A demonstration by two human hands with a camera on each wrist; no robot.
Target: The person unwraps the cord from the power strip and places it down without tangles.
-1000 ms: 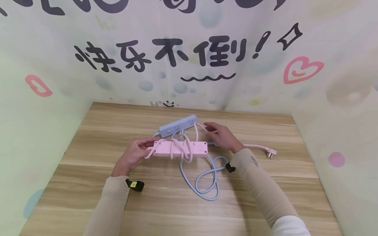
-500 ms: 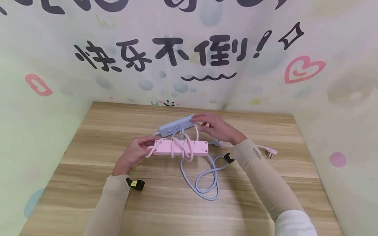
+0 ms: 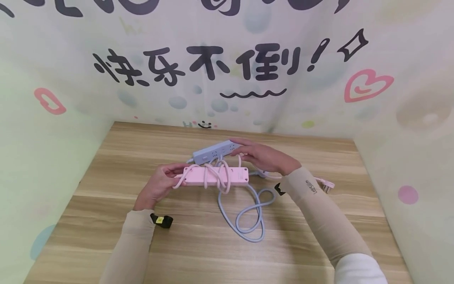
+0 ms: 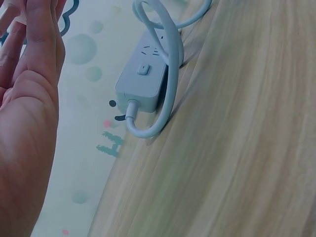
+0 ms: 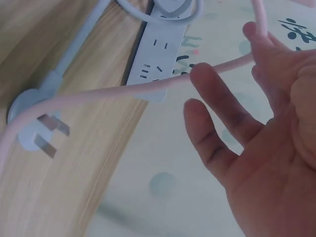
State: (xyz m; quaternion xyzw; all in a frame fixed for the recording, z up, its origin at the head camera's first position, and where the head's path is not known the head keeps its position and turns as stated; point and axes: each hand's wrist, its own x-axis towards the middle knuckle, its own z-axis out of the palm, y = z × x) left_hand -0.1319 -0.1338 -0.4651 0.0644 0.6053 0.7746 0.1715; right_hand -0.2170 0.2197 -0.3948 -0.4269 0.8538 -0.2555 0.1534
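Note:
My left hand (image 3: 159,183) grips the left end of a pink power strip (image 3: 239,175), underside toward me and raised above the table. Pink cord (image 3: 227,179) is wound in several loops around it. Above its right end, my right hand (image 3: 267,156) holds a stretch of this cord at the fingertips; in the right wrist view the cord (image 5: 113,92) runs behind two extended fingers. A blue power strip (image 3: 214,152) lies behind, its right end partly covered by that hand. In the left wrist view my left hand (image 4: 29,108) shows only partly, its grip cut off.
The blue cord (image 3: 242,237) lies looped on the wooden table (image 3: 198,244). Its round plug (image 5: 27,137) rests beneath the pink cord. The pink plug (image 3: 326,184) lies at the right. A printed wall covering (image 3: 159,106) stands behind the table.
My right hand first moved left with the pink cord, over the blue strip's right end, then slightly back right. The left hand keeps holding the pink strip nearly still.

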